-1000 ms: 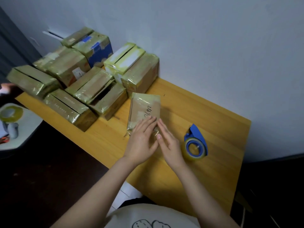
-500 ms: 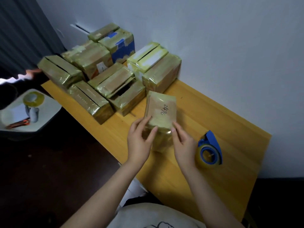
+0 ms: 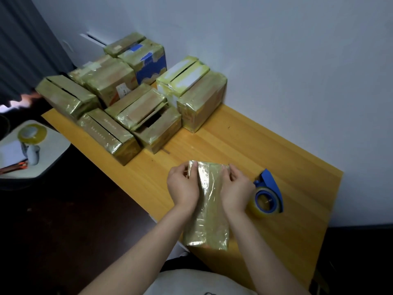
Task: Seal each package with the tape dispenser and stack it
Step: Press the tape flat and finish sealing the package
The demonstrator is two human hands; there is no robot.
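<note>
package point(image 3: 207, 211): tape-wrapped, glossy yellow-green | gripped by left hand point(image 3: 183, 186), right hand point(image 3: 236, 188)

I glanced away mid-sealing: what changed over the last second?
The left hand and right hand, which pressed the flat package, now grip its far end; it has been lifted and drawn toward the person. The tape dispenser and stacked packages stayed put.

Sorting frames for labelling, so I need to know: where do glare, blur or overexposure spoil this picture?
Head view: glare streaks on the shiny package held by the left hand and right hand; head view, left edge: a blown-out, smeared bright patch; head view, lower left: floor nearly black.
</note>
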